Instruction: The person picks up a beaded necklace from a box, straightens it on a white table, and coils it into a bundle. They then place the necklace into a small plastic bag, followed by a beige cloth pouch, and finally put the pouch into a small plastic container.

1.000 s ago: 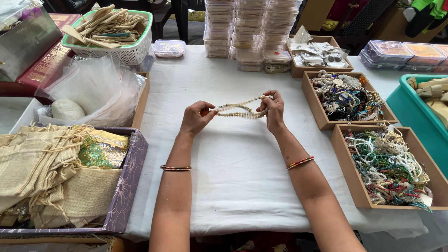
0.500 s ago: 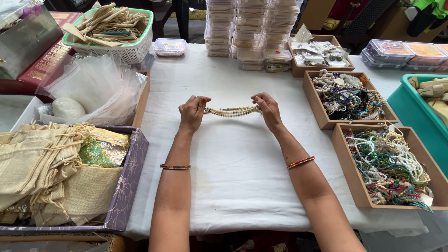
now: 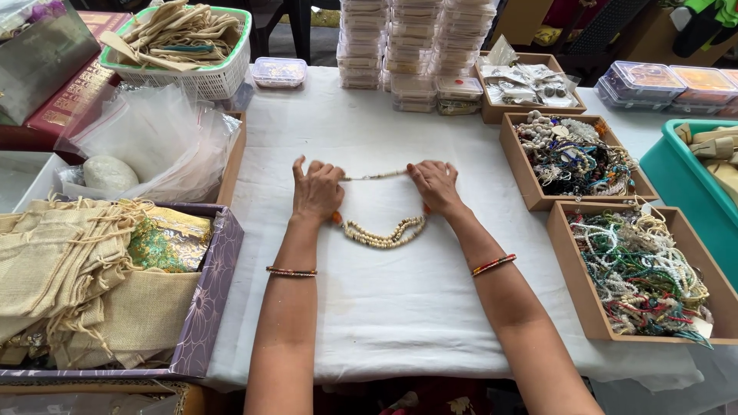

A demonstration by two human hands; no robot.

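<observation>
Now the cream bead necklace (image 3: pixel 382 233) sags onto the desk (image 3: pixel 400 307); a second ago it was stretched taut, lifted. Left hand (image 3: pixel 317 190) and right hand (image 3: pixel 435 185) each pinch the cord, apparently fingertips only. Trays of mixed beads (image 3: pixel 573 157) sit right, burlap pouches (image 3: pixel 69 261) left.

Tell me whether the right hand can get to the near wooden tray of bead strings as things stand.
Probably yes: the right hand is occupied holding the cream bead necklace, but only bare white cloth separates it from the tray.
</observation>
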